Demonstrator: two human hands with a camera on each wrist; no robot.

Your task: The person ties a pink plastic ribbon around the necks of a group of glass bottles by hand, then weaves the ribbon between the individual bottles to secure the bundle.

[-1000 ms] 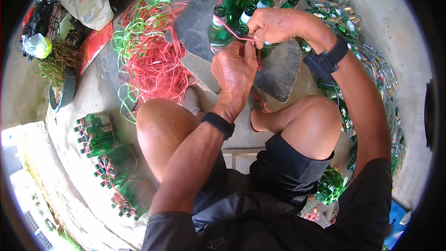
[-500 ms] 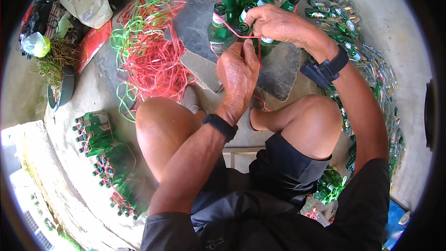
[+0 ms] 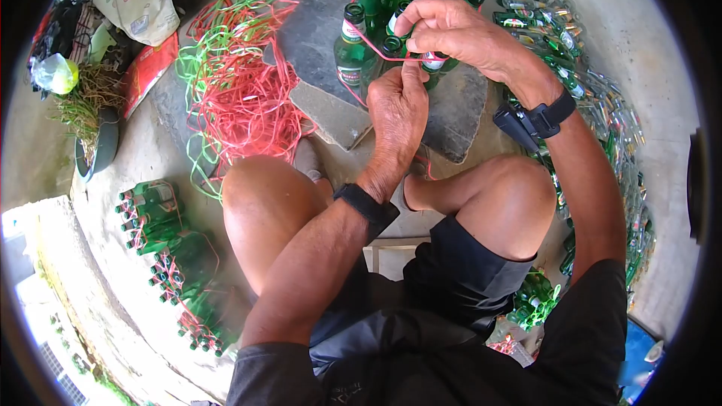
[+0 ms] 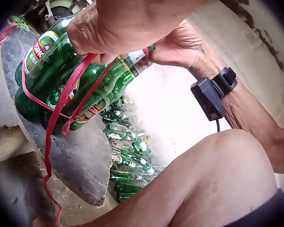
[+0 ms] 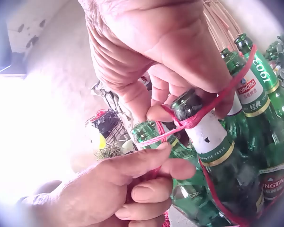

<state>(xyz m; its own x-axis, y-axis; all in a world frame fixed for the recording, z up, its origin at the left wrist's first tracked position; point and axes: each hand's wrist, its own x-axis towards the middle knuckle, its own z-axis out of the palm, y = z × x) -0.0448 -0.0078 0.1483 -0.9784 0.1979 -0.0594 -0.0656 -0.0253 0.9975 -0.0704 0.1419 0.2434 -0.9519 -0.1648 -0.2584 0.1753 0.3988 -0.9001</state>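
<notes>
Several green beer bottles (image 3: 350,56) stand upright in a cluster on a dark stone slab (image 3: 459,124). Red plastic twine (image 5: 217,103) runs round their necks, and a lower loop circles their bodies in the left wrist view. My left hand (image 3: 398,109) is at the near side of the cluster, fingers curled and thumb up, gripping the twine below a bottle mouth. Above it, my right hand (image 3: 470,39) reaches over from the right. Its thumb and fingertips pinch the twine beside the nearest bottle neck (image 5: 187,106), partly hidden by the hand in the head view.
A tangle of red and green twine (image 3: 241,105) lies left of the slab. Tied bundles of green bottles (image 3: 154,214) stand at lower left. Many loose bottles (image 3: 564,45) are piled along the right wall. A potted plant (image 3: 94,124) is at far left.
My left hand has shifted slightly right, thumb extending upward. My right hand's fingers have loosened from a tight curl and stretch farther out over the bottle neck. The bottles stay in place.
</notes>
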